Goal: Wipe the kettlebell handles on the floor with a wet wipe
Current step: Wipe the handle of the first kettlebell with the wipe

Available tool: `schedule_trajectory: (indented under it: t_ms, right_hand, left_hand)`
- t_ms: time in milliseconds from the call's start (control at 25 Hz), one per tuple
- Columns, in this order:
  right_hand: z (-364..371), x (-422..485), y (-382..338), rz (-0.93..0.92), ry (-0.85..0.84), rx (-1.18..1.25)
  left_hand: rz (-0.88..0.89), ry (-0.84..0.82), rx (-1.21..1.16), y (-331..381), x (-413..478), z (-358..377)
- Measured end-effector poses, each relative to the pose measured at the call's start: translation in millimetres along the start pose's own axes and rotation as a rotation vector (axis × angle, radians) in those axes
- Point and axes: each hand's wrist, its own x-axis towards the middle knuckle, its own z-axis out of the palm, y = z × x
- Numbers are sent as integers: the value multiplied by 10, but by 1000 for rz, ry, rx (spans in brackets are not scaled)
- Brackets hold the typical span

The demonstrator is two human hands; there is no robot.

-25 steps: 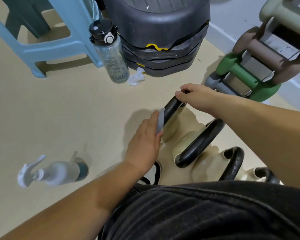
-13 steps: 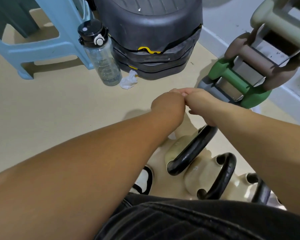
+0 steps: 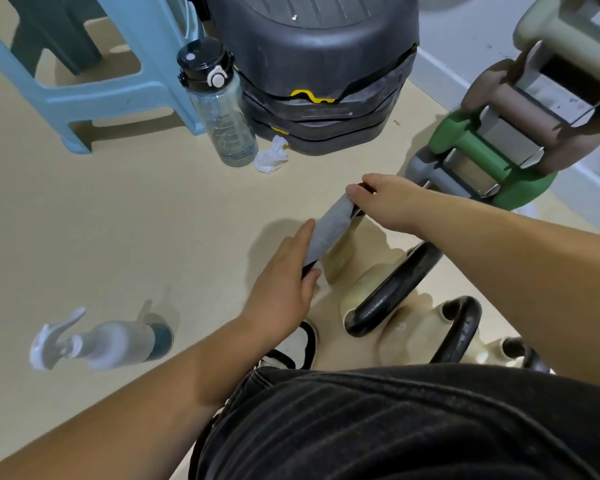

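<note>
Both hands are working the farthest kettlebell handle [image 3: 355, 211] on the floor [image 3: 118, 220]: the left hand [image 3: 284, 282] is wrapping the wet wipe [image 3: 329, 228] around the bar, while the right hand [image 3: 385, 200] is gripping its far end. Thin, limp wipe material could be bunching or tearing (likely under a hard drag), leaving stretches unwiped. Smooth black looped handles are rising from rounded cream bodies; the next kettlebell handle [image 3: 395, 289] is waiting just beside.

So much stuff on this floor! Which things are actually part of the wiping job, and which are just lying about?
In the job:
wet wipe
kettlebell handle
left hand
right hand
other kettlebells

Lying about:
water bottle
spray bottle
crumpled tissue
blue stool
dumbbells
</note>
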Motion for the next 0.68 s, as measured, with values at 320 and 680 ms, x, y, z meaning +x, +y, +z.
schedule_trajectory:
  t_ms: [320, 680]
  right_hand:
    - [-11, 50, 53, 32, -8, 55]
    - [-21, 36, 0, 41, -49, 67]
  left_hand:
    - [-70, -258, 367, 520, 863, -100]
    - [-3, -98, -154, 129, 139, -81]
